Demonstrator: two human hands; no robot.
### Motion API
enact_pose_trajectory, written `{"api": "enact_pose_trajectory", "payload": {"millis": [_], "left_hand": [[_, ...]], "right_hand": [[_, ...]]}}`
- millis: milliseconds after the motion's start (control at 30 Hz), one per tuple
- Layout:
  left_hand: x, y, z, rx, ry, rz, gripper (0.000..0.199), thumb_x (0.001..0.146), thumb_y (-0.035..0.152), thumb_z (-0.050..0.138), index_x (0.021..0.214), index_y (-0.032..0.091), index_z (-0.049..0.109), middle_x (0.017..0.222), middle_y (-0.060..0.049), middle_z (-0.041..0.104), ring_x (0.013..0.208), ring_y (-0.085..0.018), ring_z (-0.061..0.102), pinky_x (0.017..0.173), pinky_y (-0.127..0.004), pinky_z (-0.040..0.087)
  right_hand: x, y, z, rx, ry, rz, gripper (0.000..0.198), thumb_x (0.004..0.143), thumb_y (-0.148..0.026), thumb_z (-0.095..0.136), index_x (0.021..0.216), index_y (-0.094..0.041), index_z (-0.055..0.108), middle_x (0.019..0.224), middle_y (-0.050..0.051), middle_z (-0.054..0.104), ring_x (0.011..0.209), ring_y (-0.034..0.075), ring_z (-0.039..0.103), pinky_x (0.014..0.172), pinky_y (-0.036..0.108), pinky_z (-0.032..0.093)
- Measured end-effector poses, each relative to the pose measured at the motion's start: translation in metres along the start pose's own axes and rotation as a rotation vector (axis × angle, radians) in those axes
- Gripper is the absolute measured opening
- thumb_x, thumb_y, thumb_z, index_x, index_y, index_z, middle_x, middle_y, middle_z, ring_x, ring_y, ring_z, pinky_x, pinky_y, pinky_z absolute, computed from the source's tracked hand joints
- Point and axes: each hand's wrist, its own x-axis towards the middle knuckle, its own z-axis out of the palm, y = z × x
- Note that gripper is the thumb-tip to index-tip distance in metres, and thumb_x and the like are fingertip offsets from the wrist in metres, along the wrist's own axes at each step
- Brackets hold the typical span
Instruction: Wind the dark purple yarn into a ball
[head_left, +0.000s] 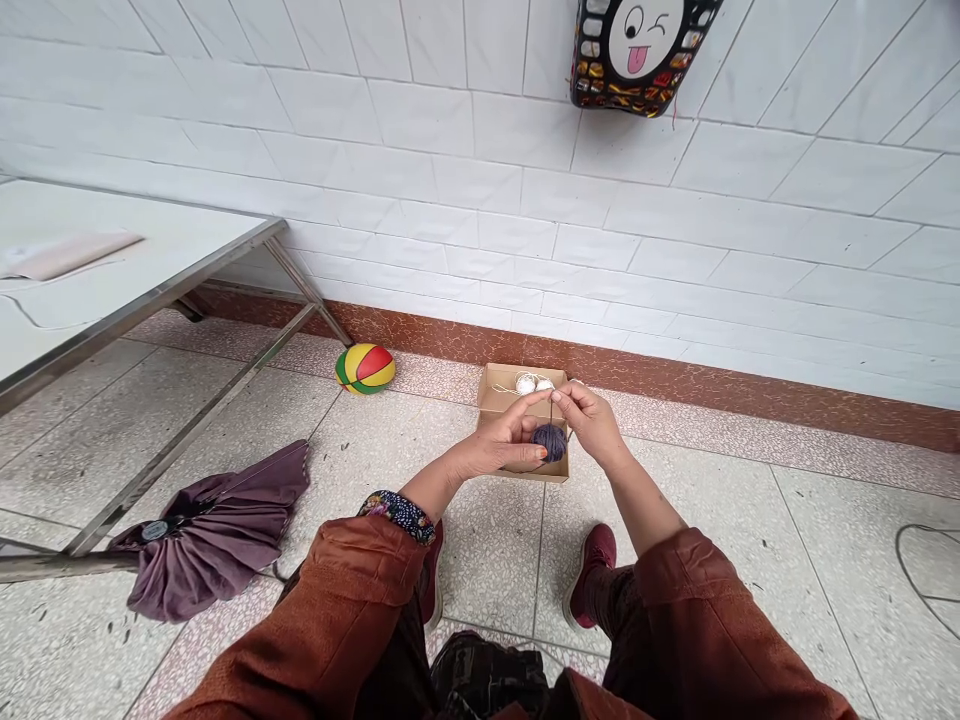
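Note:
A ball of dark purple-grey yarn [553,443] rests in my left hand [504,440], with the thumb across its near side and the fingers behind it. My right hand [589,415] pinches a strand of the same yarn [552,410] just above the ball. Below and behind both hands sits an open cardboard box [491,385] on the floor, partly hidden by them. White yarn balls [526,384] lie in its far half, with a loose pale strand trailing to the left.
A colourful ball [365,369] lies by the leg of a metal-framed table [225,240] at left. A purple folded umbrella [225,530] is on the floor below it. A black basket [637,95] hangs on the tiled wall. A dark cable [904,560] lies at right.

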Motion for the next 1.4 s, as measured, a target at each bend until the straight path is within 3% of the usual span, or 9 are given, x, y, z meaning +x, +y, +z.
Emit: {"api": "enact_pose_trajectory", "payload": {"millis": [100,233,500,700,767,867,1033,1200,1400], "left_hand": [[0.002,0.004,0.002,-0.061,0.092,0.082,0.077,0.083,0.034,0.078,0.151,0.034,0.043,0.119,-0.009,0.063,0.089,-0.015,0.06,0.077,-0.029,0.052],[0.004,0.004,-0.003,-0.101,0.223,0.136,0.048,0.08,0.033,0.08,0.126,0.026,0.069,0.122,-0.009,0.061,0.1,-0.018,0.058,0.08,-0.028,0.052],[0.0,0.007,-0.016,-0.146,0.351,0.097,0.048,0.074,0.027,0.082,0.121,0.023,0.071,0.122,-0.01,0.065,0.098,-0.018,0.059,0.08,-0.028,0.049],[0.003,-0.002,-0.03,0.137,0.591,0.05,0.049,0.073,0.028,0.081,0.12,0.019,0.069,0.108,-0.006,0.07,0.088,-0.016,0.061,0.084,-0.031,0.047],[0.004,-0.005,-0.031,0.231,0.588,0.052,0.049,0.071,0.028,0.082,0.117,0.018,0.07,0.108,-0.007,0.07,0.092,-0.018,0.063,0.09,-0.034,0.047],[0.005,-0.01,-0.025,0.267,0.486,0.062,0.047,0.072,0.033,0.083,0.116,0.02,0.072,0.114,-0.008,0.068,0.103,-0.022,0.062,0.094,-0.037,0.048],[0.004,-0.012,-0.006,0.19,0.309,-0.024,0.051,0.081,0.039,0.077,0.129,0.025,0.067,0.116,-0.009,0.063,0.097,-0.021,0.062,0.079,-0.033,0.051],[0.004,-0.008,0.004,0.025,0.278,0.027,0.069,0.083,0.037,0.078,0.146,0.035,0.051,0.117,-0.007,0.062,0.087,-0.016,0.064,0.071,-0.028,0.049],[0.006,-0.007,0.006,-0.17,0.289,0.049,0.053,0.085,0.036,0.077,0.135,0.028,0.063,0.119,-0.009,0.066,0.088,-0.016,0.069,0.077,-0.028,0.051]], "right_hand": [[-0.001,0.006,0.007,-0.068,-0.039,0.005,0.03,0.093,-0.046,0.056,0.076,-0.022,0.061,0.066,-0.002,0.054,0.062,0.015,0.047,0.06,0.027,0.039],[-0.005,0.013,0.015,-0.181,-0.115,-0.043,0.019,0.092,-0.033,0.052,0.082,-0.022,0.063,0.075,0.001,0.063,0.07,0.017,0.056,0.066,0.027,0.042],[-0.007,0.008,0.018,-0.26,-0.16,-0.09,0.02,0.095,-0.032,0.051,0.081,-0.022,0.062,0.072,0.001,0.062,0.067,0.017,0.055,0.064,0.027,0.042],[-0.013,-0.006,0.016,-0.187,-0.312,-0.169,0.026,0.098,-0.04,0.053,0.084,-0.022,0.065,0.072,0.0,0.061,0.063,0.015,0.052,0.064,0.027,0.042],[-0.014,-0.012,0.014,-0.155,-0.34,-0.196,0.026,0.099,-0.041,0.054,0.086,-0.022,0.066,0.072,0.0,0.061,0.062,0.015,0.051,0.064,0.027,0.043],[-0.013,-0.017,0.01,-0.109,-0.279,-0.221,0.024,0.099,-0.04,0.053,0.092,-0.022,0.068,0.081,0.003,0.066,0.07,0.017,0.057,0.07,0.03,0.047],[-0.005,-0.01,0.003,-0.094,-0.071,-0.197,0.023,0.097,-0.04,0.055,0.087,-0.023,0.067,0.084,0.005,0.067,0.08,0.021,0.061,0.078,0.034,0.048],[-0.001,0.002,0.005,-0.114,0.021,-0.109,0.023,0.094,-0.041,0.058,0.082,-0.023,0.064,0.078,0.003,0.063,0.073,0.019,0.056,0.071,0.031,0.045],[-0.001,0.004,0.01,-0.097,-0.002,-0.06,0.025,0.096,-0.04,0.051,0.08,-0.022,0.06,0.073,0.001,0.058,0.068,0.017,0.053,0.067,0.029,0.043]]}}
